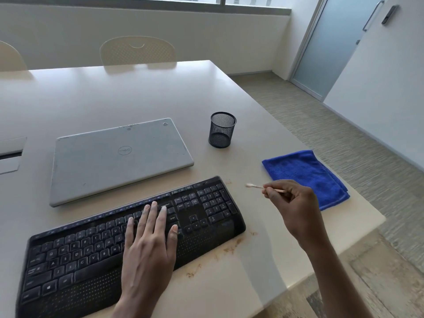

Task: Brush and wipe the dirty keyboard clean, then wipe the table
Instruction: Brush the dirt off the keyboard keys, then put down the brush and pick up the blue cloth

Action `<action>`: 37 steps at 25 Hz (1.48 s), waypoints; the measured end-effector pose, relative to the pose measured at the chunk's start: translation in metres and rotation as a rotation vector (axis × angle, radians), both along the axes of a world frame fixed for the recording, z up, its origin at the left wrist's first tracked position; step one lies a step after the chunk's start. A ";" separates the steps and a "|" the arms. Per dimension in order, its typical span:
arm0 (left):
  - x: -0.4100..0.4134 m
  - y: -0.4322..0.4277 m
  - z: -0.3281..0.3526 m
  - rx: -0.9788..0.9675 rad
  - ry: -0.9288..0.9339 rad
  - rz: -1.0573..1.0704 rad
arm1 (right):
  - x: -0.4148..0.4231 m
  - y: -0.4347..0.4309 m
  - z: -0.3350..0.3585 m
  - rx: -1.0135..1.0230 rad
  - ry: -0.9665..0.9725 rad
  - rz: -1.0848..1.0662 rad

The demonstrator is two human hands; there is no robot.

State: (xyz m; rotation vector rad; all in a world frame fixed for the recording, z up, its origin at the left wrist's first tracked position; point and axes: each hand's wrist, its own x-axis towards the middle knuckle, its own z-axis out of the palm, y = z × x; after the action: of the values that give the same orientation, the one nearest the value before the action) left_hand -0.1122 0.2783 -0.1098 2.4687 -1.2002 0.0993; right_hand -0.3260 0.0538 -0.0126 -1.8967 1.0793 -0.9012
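Note:
A black keyboard (96,246) lies slanted on the pale table (137,92) near its front edge. My left hand (149,244) rests flat on the keys with straight fingers, right of the keyboard's middle. My right hand (296,203) hovers to the right of the keyboard and pinches a cotton swab (253,186), its white tip pointing left. A folded blue cloth (307,175) lies on the table at the right edge, partly behind my right hand. Brown crumbs and smears (227,249) dot the table along the keyboard's front right side.
A closed grey laptop (119,157) lies behind the keyboard. A black mesh pen cup (222,130) stands to the laptop's right. The table's right edge runs diagonally past the cloth. Two pale chairs (137,50) stand at the far side. A cable hatch (11,154) sits at left.

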 end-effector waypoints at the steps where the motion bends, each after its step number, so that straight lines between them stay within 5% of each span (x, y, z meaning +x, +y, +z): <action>1: -0.001 -0.003 0.001 -0.011 0.019 0.013 | 0.006 -0.010 -0.004 -0.073 0.042 -0.022; 6: -0.011 -0.027 0.009 -0.062 0.046 0.007 | 0.054 -0.073 -0.035 -0.348 0.188 -0.077; 26: -0.069 -0.202 0.026 -0.106 0.035 -0.250 | 0.086 -0.130 -0.084 -0.457 0.521 0.040; 32: -0.118 -0.249 0.029 -0.129 0.083 -0.324 | 0.025 -0.159 -0.052 -0.396 0.334 0.073; 37: -0.147 -0.275 0.014 -0.051 0.133 -0.413 | -0.052 -0.172 -0.052 -0.189 0.363 0.134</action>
State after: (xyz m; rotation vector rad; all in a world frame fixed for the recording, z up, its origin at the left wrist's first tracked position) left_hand -0.2588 0.0032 -0.0957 2.0969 -1.5930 -0.1439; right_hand -0.3776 -0.1187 -0.0643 -2.3237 1.0873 -0.6138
